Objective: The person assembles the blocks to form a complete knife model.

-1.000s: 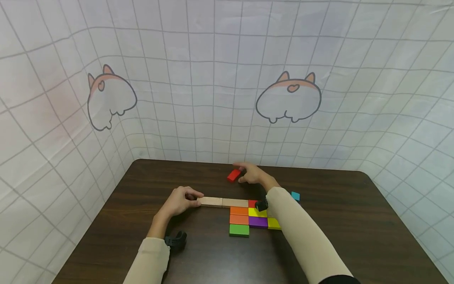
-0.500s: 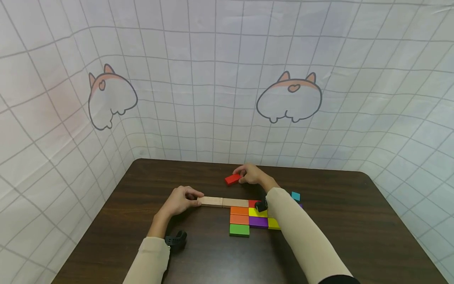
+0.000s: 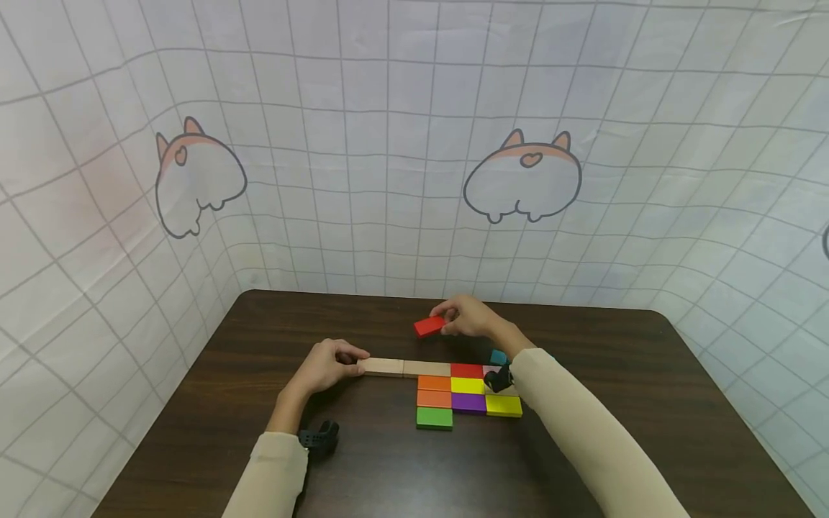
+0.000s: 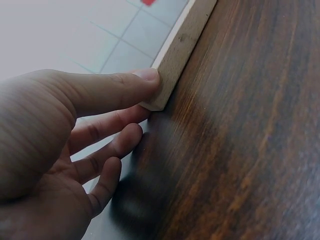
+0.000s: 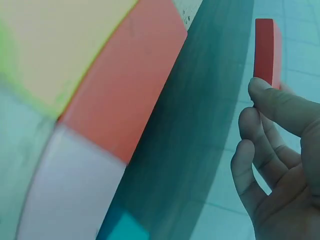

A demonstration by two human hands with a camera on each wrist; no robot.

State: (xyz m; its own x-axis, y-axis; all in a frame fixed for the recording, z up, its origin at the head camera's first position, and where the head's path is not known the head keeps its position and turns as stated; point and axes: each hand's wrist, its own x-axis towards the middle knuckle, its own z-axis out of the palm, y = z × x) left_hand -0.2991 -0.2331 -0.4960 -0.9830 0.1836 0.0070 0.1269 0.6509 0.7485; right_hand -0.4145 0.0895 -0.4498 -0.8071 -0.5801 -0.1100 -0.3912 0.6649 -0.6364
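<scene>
My left hand (image 3: 327, 365) pinches the left end of a plain wooden block (image 3: 381, 367) lying on the table, thumb and index finger on it; the left wrist view shows this wooden block (image 4: 184, 45) up close. A second plain block (image 3: 427, 369) continues the row, followed by a red block (image 3: 466, 370). Farther back, my right hand (image 3: 473, 316) holds another red block (image 3: 429, 327) by its right end. In the right wrist view thumb and fingers pinch that held red block (image 5: 264, 50), which sticks out beyond the fingertips.
Below the row lie flat orange (image 3: 435, 383), yellow (image 3: 468, 385), purple (image 3: 468, 403) and green (image 3: 435, 418) blocks, edge to edge. A blue block (image 3: 498, 357) sits behind, near my right wrist. Patterned cloth (image 3: 363, 180) walls the dark table (image 3: 304, 316).
My right hand first hovered at the far red block, then took hold of its right end. The block has turned and now shifts slightly right with the hand. The left hand stays put.
</scene>
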